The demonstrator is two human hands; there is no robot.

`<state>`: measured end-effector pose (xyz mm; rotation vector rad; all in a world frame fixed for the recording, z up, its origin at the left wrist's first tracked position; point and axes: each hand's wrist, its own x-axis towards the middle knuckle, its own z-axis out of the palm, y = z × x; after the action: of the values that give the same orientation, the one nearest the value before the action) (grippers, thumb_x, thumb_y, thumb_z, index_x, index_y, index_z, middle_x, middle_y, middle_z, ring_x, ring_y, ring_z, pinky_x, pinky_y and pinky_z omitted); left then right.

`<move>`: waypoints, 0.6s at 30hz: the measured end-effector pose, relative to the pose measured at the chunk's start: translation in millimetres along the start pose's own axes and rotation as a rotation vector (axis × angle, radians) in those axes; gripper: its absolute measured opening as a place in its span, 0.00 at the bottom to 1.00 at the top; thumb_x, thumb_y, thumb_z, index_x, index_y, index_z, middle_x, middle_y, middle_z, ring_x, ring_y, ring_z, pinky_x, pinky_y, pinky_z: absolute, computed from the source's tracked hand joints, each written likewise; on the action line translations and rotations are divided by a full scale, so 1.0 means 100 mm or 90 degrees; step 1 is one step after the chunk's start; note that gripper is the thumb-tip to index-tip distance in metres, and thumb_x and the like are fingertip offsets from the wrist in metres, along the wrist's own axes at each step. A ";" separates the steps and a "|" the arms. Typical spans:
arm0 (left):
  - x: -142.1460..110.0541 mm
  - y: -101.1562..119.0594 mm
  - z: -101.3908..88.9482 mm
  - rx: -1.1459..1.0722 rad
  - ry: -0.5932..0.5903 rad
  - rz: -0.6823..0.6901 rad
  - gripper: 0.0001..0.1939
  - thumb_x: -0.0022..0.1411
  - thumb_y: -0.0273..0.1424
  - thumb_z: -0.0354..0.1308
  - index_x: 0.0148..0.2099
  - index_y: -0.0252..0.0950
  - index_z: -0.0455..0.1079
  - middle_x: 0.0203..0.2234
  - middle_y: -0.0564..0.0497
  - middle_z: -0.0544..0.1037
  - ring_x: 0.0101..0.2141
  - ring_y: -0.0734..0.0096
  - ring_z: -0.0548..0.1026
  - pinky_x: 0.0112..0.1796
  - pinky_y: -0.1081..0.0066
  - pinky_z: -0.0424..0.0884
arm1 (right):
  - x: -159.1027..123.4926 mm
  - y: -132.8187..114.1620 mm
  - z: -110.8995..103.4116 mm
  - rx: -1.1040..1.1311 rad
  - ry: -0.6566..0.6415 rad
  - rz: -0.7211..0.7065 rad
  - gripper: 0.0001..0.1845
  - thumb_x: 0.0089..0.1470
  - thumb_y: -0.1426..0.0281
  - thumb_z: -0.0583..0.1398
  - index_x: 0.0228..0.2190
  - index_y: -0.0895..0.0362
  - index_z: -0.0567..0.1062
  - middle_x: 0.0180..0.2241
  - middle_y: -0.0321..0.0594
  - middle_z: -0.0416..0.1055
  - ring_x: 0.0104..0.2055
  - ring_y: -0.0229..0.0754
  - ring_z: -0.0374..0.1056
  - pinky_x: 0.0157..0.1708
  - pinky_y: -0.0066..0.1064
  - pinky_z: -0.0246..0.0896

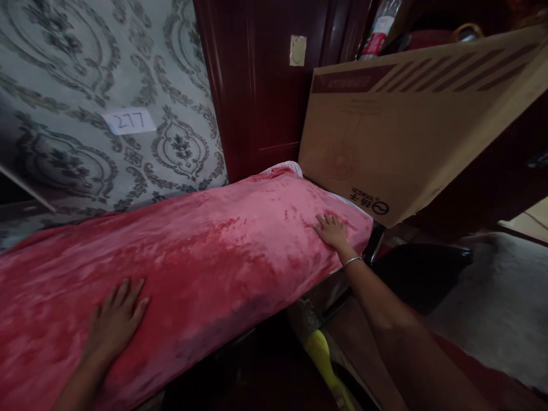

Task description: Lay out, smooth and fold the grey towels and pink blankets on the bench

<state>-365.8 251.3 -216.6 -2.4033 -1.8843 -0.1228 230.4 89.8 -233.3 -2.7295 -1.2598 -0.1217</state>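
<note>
A pink-red plush cover lies over a long padded surface that runs from the left edge toward the cardboard box. My left hand rests flat on the cover at the lower left, fingers spread. Near the far right end, my right hand also presses flat on the plush, its fingers apart; a thin bracelet circles that wrist. A white edge shows under the cover at its far corner. What is beneath the cloth is hidden.
A large cardboard box stands against the right end, with a plastic bottle behind its top edge. Behind are patterned wallpaper bearing a paper marked 277 and a dark red door. A yellow-green handled object sits below.
</note>
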 end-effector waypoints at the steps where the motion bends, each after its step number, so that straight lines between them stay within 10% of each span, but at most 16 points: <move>1: 0.00 0.01 -0.01 -0.016 0.001 0.008 0.37 0.68 0.44 0.34 0.74 0.42 0.57 0.74 0.46 0.54 0.73 0.57 0.51 0.68 0.47 0.53 | -0.02 0.04 0.03 -0.013 -0.003 0.017 0.33 0.70 0.54 0.43 0.69 0.52 0.61 0.73 0.47 0.49 0.74 0.59 0.44 0.67 0.62 0.44; 12: -0.08 0.08 -0.11 -0.074 -0.008 0.028 0.36 0.71 0.41 0.37 0.75 0.28 0.52 0.73 0.37 0.53 0.72 0.48 0.50 0.68 0.41 0.50 | -0.08 0.21 0.01 -0.040 -0.027 0.057 0.35 0.70 0.54 0.41 0.71 0.53 0.58 0.74 0.48 0.47 0.73 0.61 0.45 0.66 0.61 0.47; 18: -0.14 0.15 -0.20 -0.047 -0.050 0.020 0.35 0.74 0.40 0.35 0.75 0.28 0.50 0.74 0.36 0.49 0.73 0.48 0.47 0.68 0.42 0.47 | -0.20 -0.46 -0.22 0.008 0.023 0.043 0.34 0.70 0.58 0.42 0.69 0.60 0.59 0.71 0.60 0.51 0.73 0.63 0.46 0.63 0.66 0.49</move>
<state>-354.4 232.3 -198.6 -2.5202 -1.9055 -0.0982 182.5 100.8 -210.3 -2.7431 -1.1535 -0.1555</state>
